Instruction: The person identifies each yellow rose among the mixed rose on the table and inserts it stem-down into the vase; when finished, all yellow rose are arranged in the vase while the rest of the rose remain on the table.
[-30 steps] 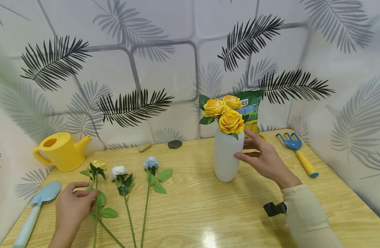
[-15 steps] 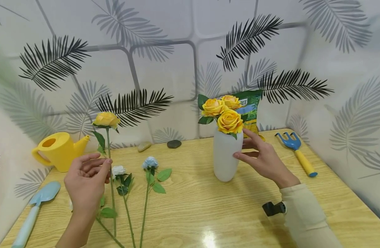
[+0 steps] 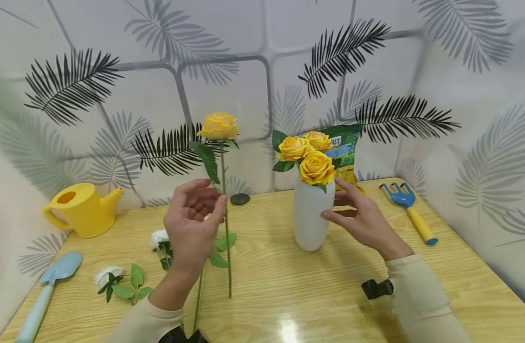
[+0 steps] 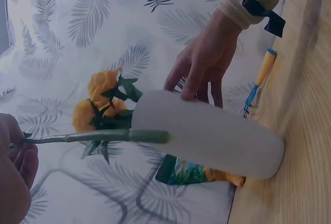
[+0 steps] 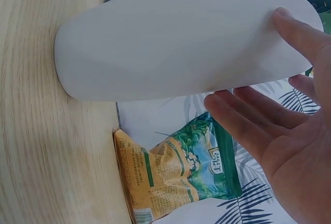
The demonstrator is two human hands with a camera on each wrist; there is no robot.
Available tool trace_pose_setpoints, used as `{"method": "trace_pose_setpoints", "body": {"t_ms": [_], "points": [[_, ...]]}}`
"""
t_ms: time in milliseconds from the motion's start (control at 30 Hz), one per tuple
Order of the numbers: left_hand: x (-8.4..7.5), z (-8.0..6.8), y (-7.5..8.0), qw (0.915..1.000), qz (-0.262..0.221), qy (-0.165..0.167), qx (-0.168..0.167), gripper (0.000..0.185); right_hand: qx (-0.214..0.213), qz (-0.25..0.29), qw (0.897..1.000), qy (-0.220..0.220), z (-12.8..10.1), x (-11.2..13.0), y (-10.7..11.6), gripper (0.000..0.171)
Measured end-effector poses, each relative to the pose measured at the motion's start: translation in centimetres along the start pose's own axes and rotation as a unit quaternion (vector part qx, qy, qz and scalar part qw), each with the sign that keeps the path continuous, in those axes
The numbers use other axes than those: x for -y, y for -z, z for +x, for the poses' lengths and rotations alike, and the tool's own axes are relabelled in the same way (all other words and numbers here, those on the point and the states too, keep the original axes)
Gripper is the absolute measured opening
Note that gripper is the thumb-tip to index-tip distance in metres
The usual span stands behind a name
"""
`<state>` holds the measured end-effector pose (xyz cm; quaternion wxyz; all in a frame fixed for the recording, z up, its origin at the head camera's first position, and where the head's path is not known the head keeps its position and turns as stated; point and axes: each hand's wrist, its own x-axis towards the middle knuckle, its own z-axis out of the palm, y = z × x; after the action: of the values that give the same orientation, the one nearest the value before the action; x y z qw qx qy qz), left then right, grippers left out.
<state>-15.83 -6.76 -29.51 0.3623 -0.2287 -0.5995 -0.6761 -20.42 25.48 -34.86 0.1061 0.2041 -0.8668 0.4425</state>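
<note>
My left hand [image 3: 193, 233] pinches the green stem of a yellow rose [image 3: 219, 126], holding it upright over the middle-left of the table. In the left wrist view, the lower end of the stem [image 4: 147, 136] overlaps the vase. The white vase [image 3: 309, 219] stands upright on the table, filled with several yellow roses [image 3: 317, 167]. My right hand [image 3: 367, 224] touches the vase's right side, thumb [image 5: 300, 33] on its front and the other fingers relaxed along its side near the top.
White roses [image 3: 109, 278] and a partly hidden flower stem lie on the left. Beyond are a light-blue trowel [image 3: 58, 271] and yellow watering can [image 3: 84, 209]. A green-yellow bag [image 5: 181, 169] stands behind the vase; a blue hand fork [image 3: 408, 205] lies at the right edge.
The left hand has lifted the yellow rose from the tabletop and carried it rightward toward the vase, uncovering a white rose at left. The right hand stays at the vase.
</note>
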Motion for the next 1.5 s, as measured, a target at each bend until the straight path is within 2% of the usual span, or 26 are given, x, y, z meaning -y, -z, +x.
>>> {"method": "trace_pose_setpoints", "body": {"t_ms": [133, 267, 433, 600, 767, 967, 1167, 1333, 1500], "points": [[0.5, 0.0, -2.9, 0.9993, -0.014, -0.004, 0.034, 0.036, -0.001, 0.000, 1.000, 0.002, 0.1, 0.0, -0.1, 0.081], [0.7, 0.3, -5.4, 0.9984, -0.037, 0.010, 0.041, 0.036, 0.000, 0.005, 1.000, 0.003, 0.1, -0.1, -0.2, 0.081], [0.9, 1.0, -7.6, 0.9967, -0.065, 0.024, 0.042, 0.037, 0.000, 0.005, 1.000, 0.011, 0.1, -0.1, -0.2, 0.081], [1.3, 1.7, -9.3, 0.9950, -0.077, 0.021, 0.060, 0.036, -0.003, 0.001, 1.000, 0.016, 0.1, -0.2, 0.0, 0.080], [1.8, 2.1, -10.3, 0.9946, -0.078, 0.024, 0.064, 0.036, -0.005, 0.004, 1.000, 0.015, 0.1, -0.3, -0.1, 0.080], [2.3, 2.9, -11.1, 0.9955, -0.074, 0.033, 0.050, 0.036, -0.005, 0.005, 1.000, 0.016, 0.1, -0.3, -0.1, 0.080], [2.2, 4.0, -11.9, 0.9965, -0.072, 0.023, 0.035, 0.036, -0.003, 0.007, 1.000, 0.011, 0.1, -0.2, 0.0, 0.078], [1.5, 5.3, -12.5, 0.9967, -0.077, 0.007, 0.026, 0.037, -0.005, 0.010, 1.000, 0.006, 0.1, -0.3, 0.0, 0.076], [0.6, 6.9, -12.8, 0.9963, -0.078, -0.034, 0.012, 0.037, -0.004, 0.005, 1.000, 0.003, 0.0, -0.3, 0.0, 0.075]]}}
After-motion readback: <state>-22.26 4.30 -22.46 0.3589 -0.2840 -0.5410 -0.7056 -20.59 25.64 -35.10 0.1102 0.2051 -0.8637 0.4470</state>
